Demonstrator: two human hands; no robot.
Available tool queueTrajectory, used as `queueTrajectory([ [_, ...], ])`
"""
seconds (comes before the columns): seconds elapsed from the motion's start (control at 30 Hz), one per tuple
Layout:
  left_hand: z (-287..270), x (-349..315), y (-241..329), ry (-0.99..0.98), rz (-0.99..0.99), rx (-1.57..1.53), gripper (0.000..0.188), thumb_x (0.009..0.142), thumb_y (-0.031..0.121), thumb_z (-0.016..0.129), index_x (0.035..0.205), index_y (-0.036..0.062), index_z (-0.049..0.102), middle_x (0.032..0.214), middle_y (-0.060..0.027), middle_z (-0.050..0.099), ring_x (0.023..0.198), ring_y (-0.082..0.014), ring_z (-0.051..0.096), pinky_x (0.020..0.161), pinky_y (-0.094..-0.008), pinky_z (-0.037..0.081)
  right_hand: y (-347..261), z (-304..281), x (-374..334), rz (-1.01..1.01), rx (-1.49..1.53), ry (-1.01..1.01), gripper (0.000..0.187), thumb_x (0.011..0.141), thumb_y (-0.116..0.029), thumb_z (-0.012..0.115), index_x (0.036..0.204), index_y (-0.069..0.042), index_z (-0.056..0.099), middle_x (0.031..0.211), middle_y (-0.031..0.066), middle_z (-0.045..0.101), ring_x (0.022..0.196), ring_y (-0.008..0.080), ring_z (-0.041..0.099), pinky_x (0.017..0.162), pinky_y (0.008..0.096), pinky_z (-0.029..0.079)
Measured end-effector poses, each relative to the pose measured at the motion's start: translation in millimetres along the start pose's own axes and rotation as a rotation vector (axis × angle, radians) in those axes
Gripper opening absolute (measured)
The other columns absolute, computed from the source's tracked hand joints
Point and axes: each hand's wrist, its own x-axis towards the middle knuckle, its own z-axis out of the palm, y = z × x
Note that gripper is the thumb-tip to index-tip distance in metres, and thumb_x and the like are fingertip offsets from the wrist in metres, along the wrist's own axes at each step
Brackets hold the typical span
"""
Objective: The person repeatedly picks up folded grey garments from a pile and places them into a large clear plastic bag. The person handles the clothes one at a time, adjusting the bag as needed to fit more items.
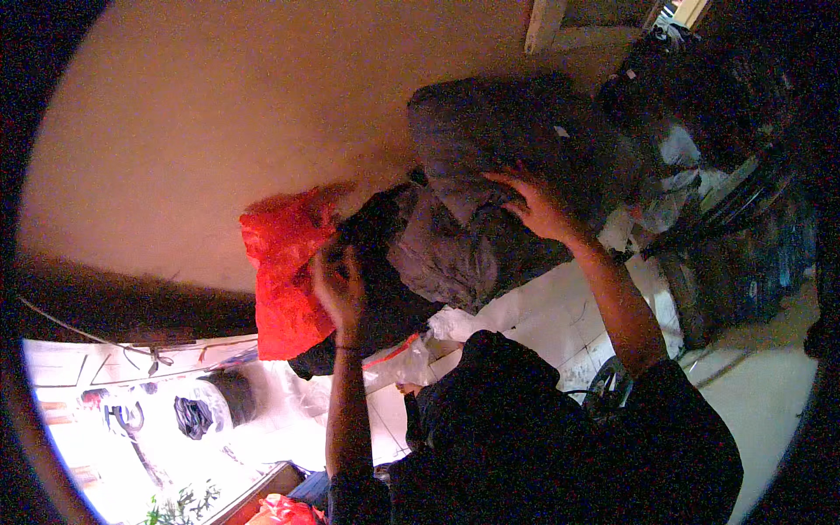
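My left hand [339,289] is raised between a bright red plastic bag [284,254] and a dark black cloth or bag [381,249]. Its fingers are smeared, so whether it grips either one does not show. Farther right, my right hand [544,208] reaches over a dark grey bundle of fabric [499,122], fingers spread and apart, with nothing visible in them. Below that bundle lies a crumpled lighter grey piece [451,254], cloth or bag, its material unclear in the dim light.
A plain wall [210,114] rises behind the red bag. Dark piled bags [700,87] and clear plastic [669,197] fill the right side. Clear plastic with a red edge [407,359] lies on the pale tiled floor [560,328]. A bright area with a plant [184,506] is lower left.
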Motion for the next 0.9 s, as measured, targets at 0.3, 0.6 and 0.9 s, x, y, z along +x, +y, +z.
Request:
queueTrajectory([
  [0.3, 86.7, 21.3, 115.7, -0.327, -0.837, -0.917, 0.075, 0.094, 0.036, 0.081, 0.147, 0.0004, 0.043, 0.139, -0.0153, 0.06, 0.12, -0.0271, 0.06, 0.101, -0.039, 0.051, -105.9, -50.8, -69.3, -0.046, -0.098, -0.172, 0.076, 0.087, 0.003, 0.069, 0.155, -0.027, 0.052, 0.163, 0.0108, 0.046, 0.148, 0.0362, 0.045, 0.122, 0.0458, 0.039],
  [0.6, 84.2, -85.5, 38.9, -0.13, -0.503, -0.672, 0.095, 0.085, 0.04, 0.088, 0.154, 0.0037, 0.035, 0.154, -0.022, 0.043, 0.139, -0.0327, 0.045, 0.116, -0.0453, 0.039, -55.9, 65.3, -152.2, 0.344, 0.106, 0.538, 0.092, 0.083, -0.048, 0.087, 0.155, -0.014, 0.042, 0.156, 0.019, 0.042, 0.147, 0.036, 0.039, 0.121, 0.0571, 0.032],
  [0.9, 33.1, -106.9, 106.0, -0.739, 0.164, 0.233, 0.133, 0.069, 0.056, 0.093, 0.169, 0.0165, 0.015, 0.175, -0.0234, 0.0, 0.159, -0.0515, 0.001, 0.128, -0.0589, 0.017, -75.6, 56.0, -136.5, 0.623, 0.506, 0.759, 0.064, 0.09, -0.027, 0.085, 0.137, -0.005, 0.048, 0.126, 0.0117, 0.063, 0.116, 0.0244, 0.064, 0.099, 0.0373, 0.053],
])
